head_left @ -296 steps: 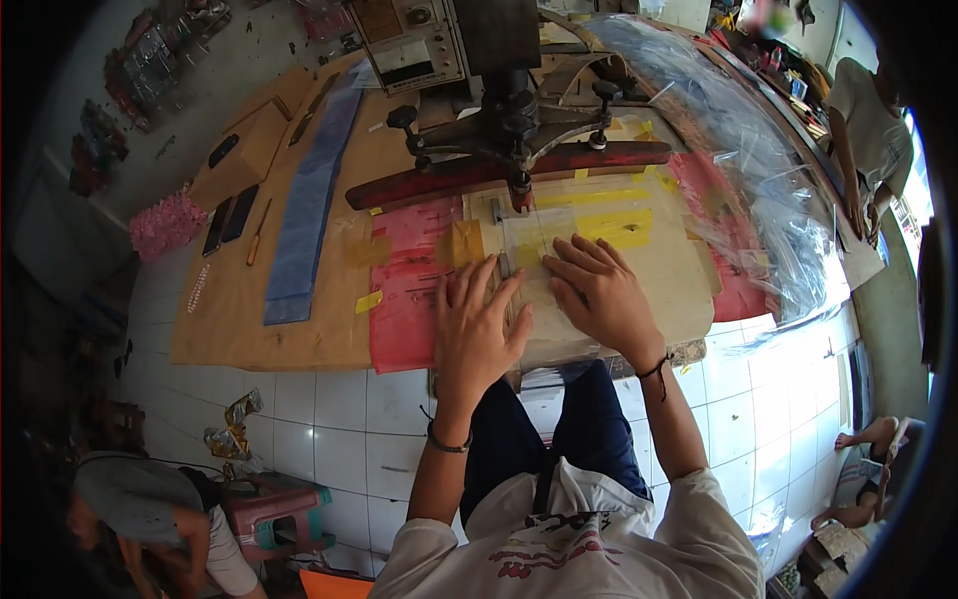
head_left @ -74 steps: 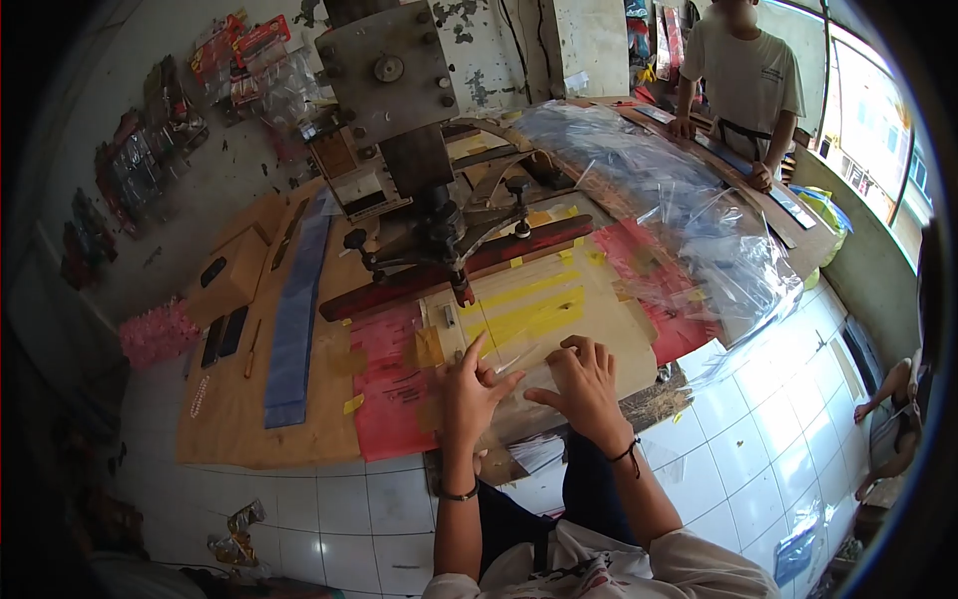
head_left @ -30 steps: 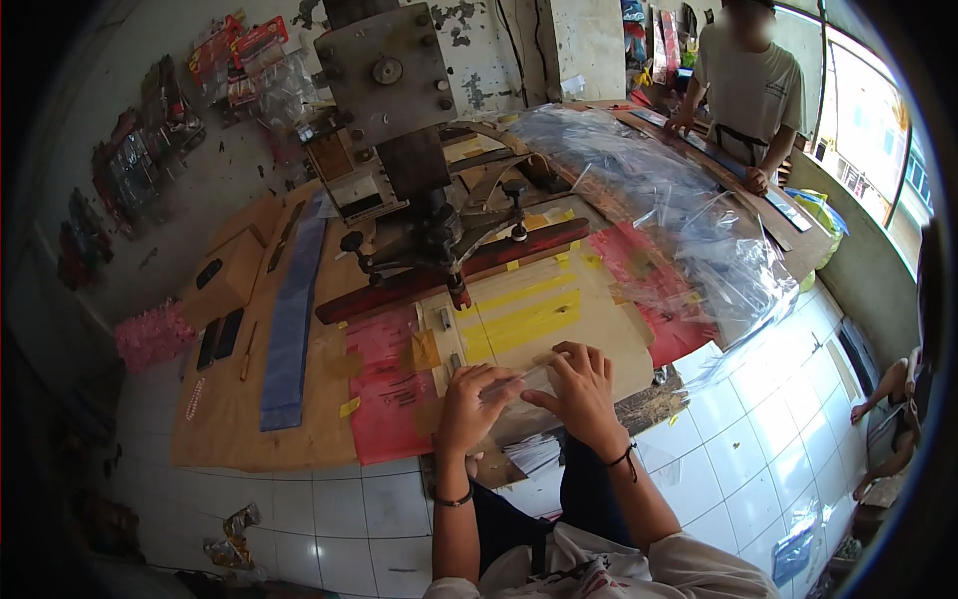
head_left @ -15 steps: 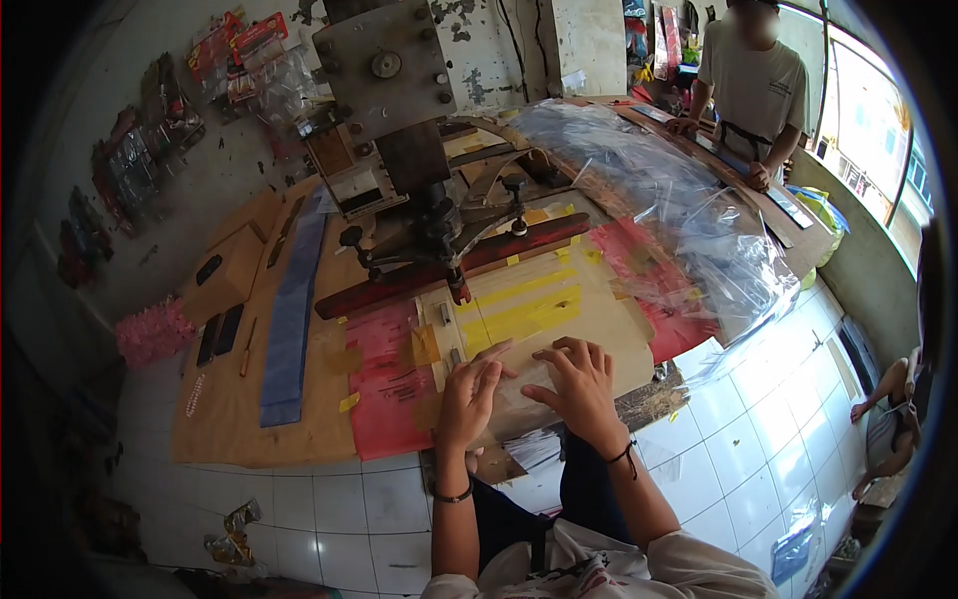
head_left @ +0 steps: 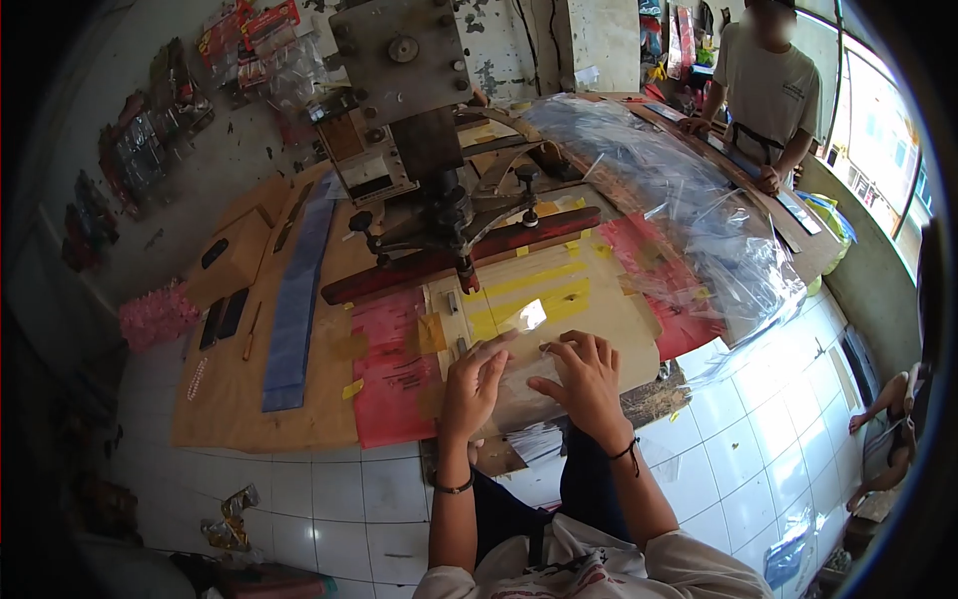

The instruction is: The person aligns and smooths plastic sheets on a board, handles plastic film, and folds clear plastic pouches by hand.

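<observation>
A thin clear plastic sheet [head_left: 532, 315] catches a bright glare over the pale board [head_left: 609, 309], which has yellow strips on it. My left hand [head_left: 473, 387] is at the board's near left part, its fingers seemingly around the sheet's edge and partly seen through it. To the right, my right hand [head_left: 589, 384] has its thumb spread from bent fingers, and the fingertips are at or near the sheet. The sheet's outline is hard to make out. Just beyond my hands stands a press head [head_left: 454, 215] with a dark red bar [head_left: 369, 286] under it.
Red sheets [head_left: 394, 354] flank the board. A blue strip [head_left: 294, 309], a screwdriver [head_left: 251, 334] and two dark flat pieces lie at left. Crumpled clear plastic [head_left: 699, 220] covers the right bench. Another person [head_left: 766, 90] works at the far right.
A bright glare has appeared on the clear sheet above my hands. The view has shifted slightly; my hands keep nearly the same pose.
</observation>
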Available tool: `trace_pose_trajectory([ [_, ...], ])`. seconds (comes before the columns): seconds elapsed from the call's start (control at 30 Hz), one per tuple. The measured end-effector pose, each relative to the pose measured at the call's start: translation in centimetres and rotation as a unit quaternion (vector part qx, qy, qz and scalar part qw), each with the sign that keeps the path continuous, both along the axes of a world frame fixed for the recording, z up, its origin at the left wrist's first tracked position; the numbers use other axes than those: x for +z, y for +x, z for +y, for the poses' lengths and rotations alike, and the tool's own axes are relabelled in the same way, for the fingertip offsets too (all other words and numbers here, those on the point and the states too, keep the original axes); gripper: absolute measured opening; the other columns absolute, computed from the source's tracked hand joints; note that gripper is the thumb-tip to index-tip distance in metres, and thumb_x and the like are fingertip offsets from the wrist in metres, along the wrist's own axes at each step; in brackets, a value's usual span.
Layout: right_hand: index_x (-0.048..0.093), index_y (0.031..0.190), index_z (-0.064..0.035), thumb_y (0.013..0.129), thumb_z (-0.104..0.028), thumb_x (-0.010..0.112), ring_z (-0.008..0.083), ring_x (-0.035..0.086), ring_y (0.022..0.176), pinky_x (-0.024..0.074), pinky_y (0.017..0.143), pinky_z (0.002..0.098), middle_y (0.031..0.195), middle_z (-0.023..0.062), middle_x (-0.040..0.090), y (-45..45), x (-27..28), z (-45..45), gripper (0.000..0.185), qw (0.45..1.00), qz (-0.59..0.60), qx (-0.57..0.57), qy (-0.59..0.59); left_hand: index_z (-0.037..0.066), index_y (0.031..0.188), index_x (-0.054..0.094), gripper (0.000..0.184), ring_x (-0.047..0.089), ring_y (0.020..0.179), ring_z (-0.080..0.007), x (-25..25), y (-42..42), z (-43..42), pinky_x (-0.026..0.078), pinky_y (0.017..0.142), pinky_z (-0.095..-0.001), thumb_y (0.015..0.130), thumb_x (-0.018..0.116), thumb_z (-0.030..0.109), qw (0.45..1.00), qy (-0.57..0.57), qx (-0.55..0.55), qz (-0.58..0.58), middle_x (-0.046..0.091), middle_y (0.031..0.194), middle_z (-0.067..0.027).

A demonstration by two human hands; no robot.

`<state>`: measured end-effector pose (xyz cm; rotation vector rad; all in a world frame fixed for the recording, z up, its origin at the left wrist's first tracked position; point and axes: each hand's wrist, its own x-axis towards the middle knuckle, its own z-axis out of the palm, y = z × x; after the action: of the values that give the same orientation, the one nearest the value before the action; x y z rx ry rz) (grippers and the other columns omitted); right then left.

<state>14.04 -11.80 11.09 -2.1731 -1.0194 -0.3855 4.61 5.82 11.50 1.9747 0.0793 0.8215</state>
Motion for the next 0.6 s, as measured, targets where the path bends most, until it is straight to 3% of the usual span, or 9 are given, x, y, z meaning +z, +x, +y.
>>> trace_pose_trajectory([
  [0.23, 0.072, 0.123, -0.0196, 0.083, -0.047, 0.082, 0.0328, 0.049, 0.126, 0.0362, 0.106, 0.0479, 0.129, 0.0067, 0.058, -0.1, 0.3, -0.1, 0.05, 1.0, 0.001, 0.001, -0.002, 0.001, 0.119, 0.076, 0.023, 0.069, 0.098, -0.0162, 0.4, -0.4, 0.1, 0.053, 0.083, -0.0285, 0.105, 0.064, 0.014, 0.998, 0.039, -0.024, -0.048, 0.072, 0.108, -0.0089],
  [0.33, 0.071, 0.123, -0.0188, 0.083, -0.046, 0.083, 0.0329, 0.049, 0.125, 0.0361, 0.106, 0.0476, 0.13, 0.0069, 0.058, 0.2, -0.2, 0.1, 0.05, 1.0, -0.006, -0.006, -0.011, 0.003, 0.117, 0.076, 0.022, 0.072, 0.097, -0.023, -0.2, -0.5, 0.4, 0.054, 0.084, -0.0323, 0.101, 0.071, 0.016, 0.998, 0.048, -0.007, -0.051, 0.072, 0.109, -0.0121],
  [0.43, 0.071, 0.123, -0.0175, 0.082, -0.045, 0.083, 0.0329, 0.049, 0.125, 0.0357, 0.107, 0.0476, 0.131, 0.0071, 0.058, 0.1, -0.2, 0.1, 0.051, 1.0, -0.003, -0.011, -0.02, 0.003, 0.116, 0.077, 0.023, 0.073, 0.101, -0.0232, -0.6, -0.7, 0.6, 0.055, 0.086, -0.0331, 0.101, 0.071, 0.019, 1.0, -0.001, -0.011, 0.005, 0.073, 0.11, -0.0121],
  [0.6, 0.071, 0.123, -0.017, 0.082, -0.044, 0.084, 0.0327, 0.049, 0.125, 0.0353, 0.108, 0.048, 0.131, 0.0074, 0.058, -0.1, 0.2, 0.3, 0.051, 1.0, -0.001, -0.003, -0.016, 0.004, 0.113, 0.078, 0.019, 0.071, 0.094, -0.0176, 0.6, -0.5, -0.2, 0.054, 0.084, -0.0313, 0.102, 0.07, 0.017, 0.997, -0.026, -0.01, -0.076, 0.075, 0.102, -0.0081],
])
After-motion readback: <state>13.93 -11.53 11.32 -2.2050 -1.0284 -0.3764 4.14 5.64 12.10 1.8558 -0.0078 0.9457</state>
